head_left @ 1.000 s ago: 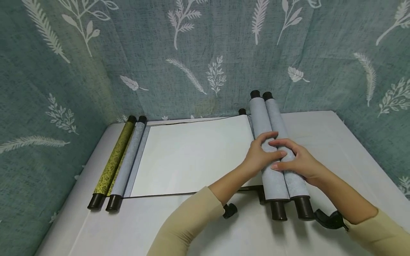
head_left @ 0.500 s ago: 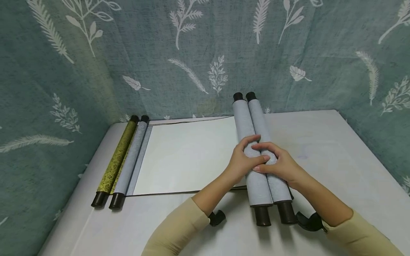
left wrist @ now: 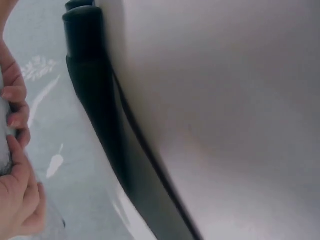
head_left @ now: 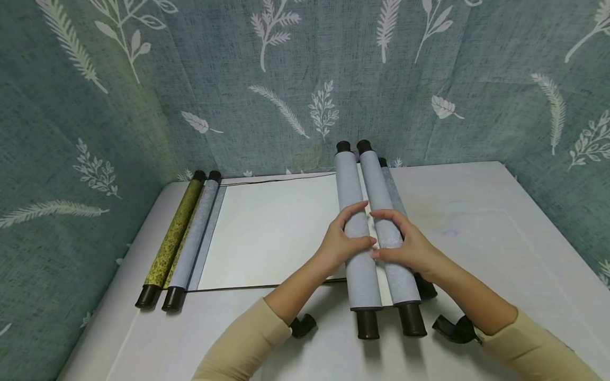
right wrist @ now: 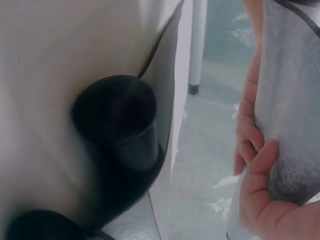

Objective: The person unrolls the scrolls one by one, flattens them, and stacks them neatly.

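My left hand [head_left: 340, 238] grips a pale grey-blue scroll roll [head_left: 362, 283] with black end knobs, fingers over its far side and thumb on top. My right hand [head_left: 410, 246] holds the matching roll [head_left: 402, 283] beside it the same way. A narrow strip of cream paper [head_left: 385, 288] shows between these two rolls. Both lie slanted over the right part of an unrolled white sheet [head_left: 271, 233]. In the right wrist view, fingers [right wrist: 257, 195] curl round a grey patterned roll [right wrist: 290, 100]. The left wrist view catches hands [left wrist: 20, 200] only at its left edge.
On the left, a yellow-green patterned roll [head_left: 176, 235] lies beside a grey-blue roll [head_left: 197, 233] at the sheet's end. Another grey roll [head_left: 393, 188] sits behind the right-hand one. Patterned green cloth [head_left: 305, 84] rises behind the white table [head_left: 481, 222].
Both hands have shifted left with the two rolls, which lay side by side before. The rolls are now slightly apart, with paper showing between them, and the roll behind shows on their right.
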Available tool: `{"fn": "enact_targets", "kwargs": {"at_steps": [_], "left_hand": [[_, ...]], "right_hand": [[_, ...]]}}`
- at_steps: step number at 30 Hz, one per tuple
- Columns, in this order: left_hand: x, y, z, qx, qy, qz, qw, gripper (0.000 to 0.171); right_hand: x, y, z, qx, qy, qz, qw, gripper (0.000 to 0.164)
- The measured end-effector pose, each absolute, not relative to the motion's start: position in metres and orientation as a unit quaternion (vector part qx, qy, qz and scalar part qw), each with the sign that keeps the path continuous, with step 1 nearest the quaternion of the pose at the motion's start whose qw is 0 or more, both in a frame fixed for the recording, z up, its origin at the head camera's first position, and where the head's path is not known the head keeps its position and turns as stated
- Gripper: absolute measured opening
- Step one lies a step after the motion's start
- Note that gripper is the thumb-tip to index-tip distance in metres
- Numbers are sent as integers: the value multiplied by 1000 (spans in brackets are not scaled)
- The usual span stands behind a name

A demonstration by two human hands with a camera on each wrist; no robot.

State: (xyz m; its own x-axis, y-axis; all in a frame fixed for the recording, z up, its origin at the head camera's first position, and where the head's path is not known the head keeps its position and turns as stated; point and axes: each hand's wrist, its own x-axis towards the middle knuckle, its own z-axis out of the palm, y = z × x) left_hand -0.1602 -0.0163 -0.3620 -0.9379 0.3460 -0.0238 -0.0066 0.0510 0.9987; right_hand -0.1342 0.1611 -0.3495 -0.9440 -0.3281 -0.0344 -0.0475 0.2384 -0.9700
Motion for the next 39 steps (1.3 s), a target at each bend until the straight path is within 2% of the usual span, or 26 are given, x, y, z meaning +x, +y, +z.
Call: {"fn": "enact_targets", "kwargs": {"at_steps": [8,14,18,23,33,39], "left_hand": [[-159,-32,-354,146,729,658,119,74],[-160,-39,-353,109,746,647,116,72],[-160,-38,-354,75,756,643,97,67],[-161,-38,-355,70,778,621,73,69],[-162,-47,-346,87,810,573,88,72],[-162,-58,-345,94,810,568,111,68]], "right_hand": [[-136,163,-348,-135,768,-612,131,74],[-134,161,-350,-114,749,-634,154,74],[-134,155,-352,-86,769,-621,123,68],[-136,150,-352,-81,788,-604,87,70],[-136,153,-347,-71,798,-593,76,72],[-136,162,-349,-63,792,-599,95,71]]}}
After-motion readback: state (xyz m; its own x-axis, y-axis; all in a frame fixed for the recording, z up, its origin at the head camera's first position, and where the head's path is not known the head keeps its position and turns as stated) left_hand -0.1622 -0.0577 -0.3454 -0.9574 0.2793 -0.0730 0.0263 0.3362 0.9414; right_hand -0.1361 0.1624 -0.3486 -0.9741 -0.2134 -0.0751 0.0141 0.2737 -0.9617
